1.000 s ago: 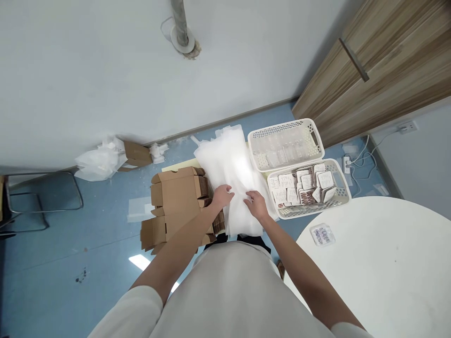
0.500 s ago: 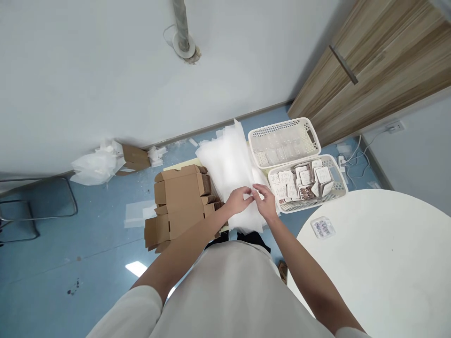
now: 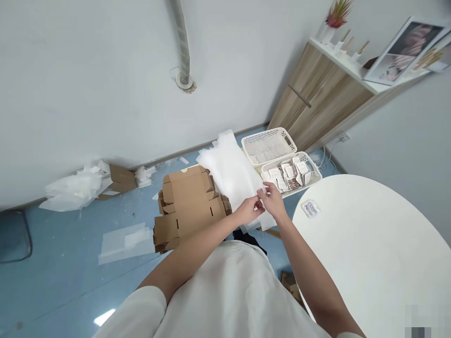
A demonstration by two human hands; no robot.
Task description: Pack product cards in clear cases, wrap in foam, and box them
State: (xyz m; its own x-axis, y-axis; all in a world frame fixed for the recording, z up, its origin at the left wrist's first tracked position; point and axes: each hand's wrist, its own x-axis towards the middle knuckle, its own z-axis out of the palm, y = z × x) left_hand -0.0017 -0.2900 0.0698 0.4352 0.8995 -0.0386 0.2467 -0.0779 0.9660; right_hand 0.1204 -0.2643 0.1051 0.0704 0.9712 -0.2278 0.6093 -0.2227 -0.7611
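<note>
My left hand (image 3: 249, 210) and my right hand (image 3: 272, 199) meet over the lower end of a stack of white foam sheets (image 3: 232, 169). Fingers of both hands are bent and close together; whatever is between them is too small to make out. Flattened brown cardboard boxes (image 3: 192, 199) lie in a pile left of the foam. Beyond my right hand, a white basket (image 3: 316, 170) holds many small printed packs (image 3: 282, 174). Behind it, another white basket (image 3: 246, 146) contains clear plastic pieces (image 3: 269, 148).
At the right stands a round white table (image 3: 369, 244) with a small clear pack (image 3: 310, 208) near its edge. A wooden cabinet (image 3: 324, 98) is at the back right. Plastic bags (image 3: 75, 188) and an open carton (image 3: 121, 179) lie by the wall.
The view has shifted, bringing the cabinet top with a plant and picture frames into sight. Both hands remain together and now appear slightly lower and farther right in the picture.
</note>
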